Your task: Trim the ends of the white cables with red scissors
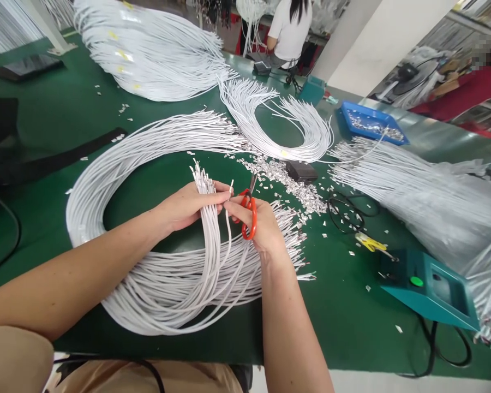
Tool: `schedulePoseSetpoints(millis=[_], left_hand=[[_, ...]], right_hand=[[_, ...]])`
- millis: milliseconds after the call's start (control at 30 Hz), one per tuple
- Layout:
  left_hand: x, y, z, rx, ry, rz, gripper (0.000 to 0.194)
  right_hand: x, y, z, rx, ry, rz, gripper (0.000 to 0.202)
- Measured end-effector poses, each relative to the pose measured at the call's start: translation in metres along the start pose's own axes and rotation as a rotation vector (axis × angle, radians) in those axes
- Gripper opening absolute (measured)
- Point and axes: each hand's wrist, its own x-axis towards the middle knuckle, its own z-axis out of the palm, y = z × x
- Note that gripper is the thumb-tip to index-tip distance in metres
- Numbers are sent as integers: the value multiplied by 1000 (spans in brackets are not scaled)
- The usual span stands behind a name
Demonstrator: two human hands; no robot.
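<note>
My left hand (190,204) is closed round a bunch of white cables (208,229), whose cut ends stick up above the fingers. In my right hand (265,221) sit red-handled scissors (249,218), the blades pointing up and away. Between the thumbs and fingertips of both hands stands the end of a single white cable (229,210), apart from the bunch. Beneath my wrists lies a big coil of white cables (90,202), curving round to the left. The scissors' lower handle is partly covered by my fingers.
White scraps (303,191) are strewn past the scissors, by a black block (301,171). A blue tray (372,124) holds more bits. At right stand a teal device (429,289) and yellow-handled cutters (370,242). Further cable bundles (147,49) lie behind. Two people work in the background.
</note>
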Motion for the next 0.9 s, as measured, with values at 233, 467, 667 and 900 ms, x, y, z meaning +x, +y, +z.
schedulePoseSetpoints(millis=[233, 467, 667, 900], left_hand=[[-4, 4, 3, 35, -18, -21, 26], [-5, 5, 7, 21, -60, -31, 31], [-3, 1, 4, 87, -58, 47, 28], [-2, 2, 3, 193, 87, 88, 29]], right_hand=[[5, 2, -8, 118, 307, -143, 16], [3, 4, 4, 172, 182, -126, 17], [2, 1, -3, 2, 196, -151, 17], [2, 5, -14, -802, 274, -64, 24]])
